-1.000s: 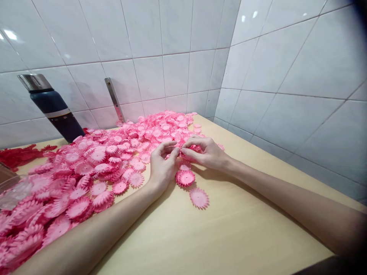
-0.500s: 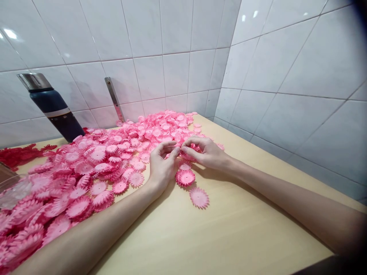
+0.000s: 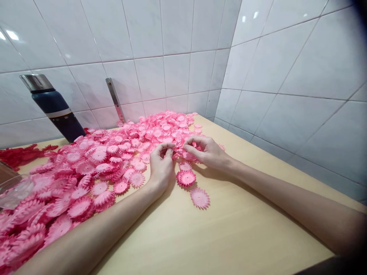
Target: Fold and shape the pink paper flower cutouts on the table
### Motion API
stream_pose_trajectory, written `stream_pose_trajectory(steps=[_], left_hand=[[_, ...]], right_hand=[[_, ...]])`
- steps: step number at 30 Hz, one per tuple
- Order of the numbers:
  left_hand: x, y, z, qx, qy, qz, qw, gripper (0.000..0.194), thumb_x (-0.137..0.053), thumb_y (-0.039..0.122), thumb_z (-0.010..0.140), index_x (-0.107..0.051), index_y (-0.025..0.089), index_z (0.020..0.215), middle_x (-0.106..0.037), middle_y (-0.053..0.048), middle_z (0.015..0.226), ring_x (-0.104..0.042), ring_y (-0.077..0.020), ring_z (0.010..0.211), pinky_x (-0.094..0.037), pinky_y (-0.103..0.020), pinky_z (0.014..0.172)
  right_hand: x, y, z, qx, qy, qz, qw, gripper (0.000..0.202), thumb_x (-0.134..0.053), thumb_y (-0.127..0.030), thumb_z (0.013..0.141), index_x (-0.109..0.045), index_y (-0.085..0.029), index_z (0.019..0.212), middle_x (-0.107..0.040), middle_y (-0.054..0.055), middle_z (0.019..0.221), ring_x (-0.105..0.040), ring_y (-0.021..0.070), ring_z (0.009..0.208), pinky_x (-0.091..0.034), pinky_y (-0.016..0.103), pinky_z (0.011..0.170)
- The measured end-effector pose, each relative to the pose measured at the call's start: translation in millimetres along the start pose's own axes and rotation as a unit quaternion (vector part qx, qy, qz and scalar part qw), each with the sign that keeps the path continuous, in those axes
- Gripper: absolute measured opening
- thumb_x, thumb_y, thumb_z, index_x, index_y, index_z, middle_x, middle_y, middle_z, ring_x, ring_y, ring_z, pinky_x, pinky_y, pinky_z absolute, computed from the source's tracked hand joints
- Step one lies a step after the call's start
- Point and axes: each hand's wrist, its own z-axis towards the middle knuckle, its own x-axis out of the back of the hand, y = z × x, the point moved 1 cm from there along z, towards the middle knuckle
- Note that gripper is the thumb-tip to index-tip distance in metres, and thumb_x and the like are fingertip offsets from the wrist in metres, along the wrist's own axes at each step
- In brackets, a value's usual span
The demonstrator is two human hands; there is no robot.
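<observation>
My left hand (image 3: 162, 162) is closed in a pinch, thumb against bent fingers, just above the front edge of a heap of pink scalloped flower-petal discs (image 3: 99, 154). Facing it, my right hand (image 3: 208, 152) pinches with thumb and forefinger, a small gap between the two sets of fingertips. Pink shows at and behind the fingertips, but whatever each hand grips is too small to make out. Below the hands, a darker-edged pink petal disc (image 3: 186, 178) lies on the table, and a paler petal disc (image 3: 200, 198) rests flat in front of it.
A dark blue bottle (image 3: 59, 110) with a steel cap stands at the back left. A metal strip (image 3: 115, 100) leans on the tiled wall (image 3: 149, 34). Red pieces (image 3: 21, 154) and clear plastic (image 3: 17, 191) are at the far left of the wooden table (image 3: 218, 236).
My fingertips, which met half a second ago, have drawn slightly apart, the left thumb shifting left and the right hand a little right. The discs lie as before.
</observation>
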Motion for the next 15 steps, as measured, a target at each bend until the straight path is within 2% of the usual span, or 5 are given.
stream_pose_trajectory(steps=[4,7,10,15], left_hand=[[-2.3,3.4,-2.1,0.031,-0.048,-0.028,0.998,0.014,-0.059,0.017,0.078,-0.068,0.014,0.089,-0.067,-0.006,0.090,-0.062,-0.0163,0.088,-0.049,-0.031,0.084],[-2.9,5.3,-4.1,0.056,-0.060,-0.053,0.995,0.016,-0.065,0.023,0.075,-0.068,0.014,0.088,-0.068,-0.007,0.090,-0.063,-0.0186,0.089,-0.051,-0.034,0.084],[-2.0,5.4,-4.9,0.041,-0.055,-0.023,0.997,0.021,-0.071,0.027,0.071,-0.068,0.014,0.087,-0.068,-0.008,0.091,-0.063,-0.0199,0.091,-0.051,-0.035,0.084],[-0.9,1.6,-3.7,0.015,-0.055,-0.017,0.998,0.020,-0.070,0.027,0.072,-0.067,0.014,0.087,-0.069,-0.008,0.089,-0.064,-0.0182,0.086,-0.051,-0.034,0.083]], right_hand=[[-1.0,0.1,-1.2,0.011,-0.009,0.000,1.000,0.018,-0.054,-0.033,0.088,-0.064,-0.018,0.084,-0.066,0.004,0.085,-0.059,0.0184,0.080,-0.046,0.034,0.074],[-0.9,-0.7,-1.2,0.011,-0.013,-0.008,1.000,0.018,-0.054,-0.032,0.089,-0.065,-0.018,0.085,-0.066,0.004,0.085,-0.059,0.0180,0.080,-0.046,0.034,0.074],[-0.4,-1.8,-0.9,0.016,-0.016,-0.020,1.000,0.018,-0.053,-0.030,0.090,-0.066,-0.018,0.085,-0.065,0.004,0.085,-0.059,0.0176,0.080,-0.046,0.033,0.074],[-0.2,-1.2,-0.2,0.028,-0.018,-0.029,0.999,0.017,-0.054,-0.029,0.090,-0.066,-0.018,0.084,-0.065,0.004,0.083,-0.058,0.0176,0.080,-0.046,0.033,0.073]])
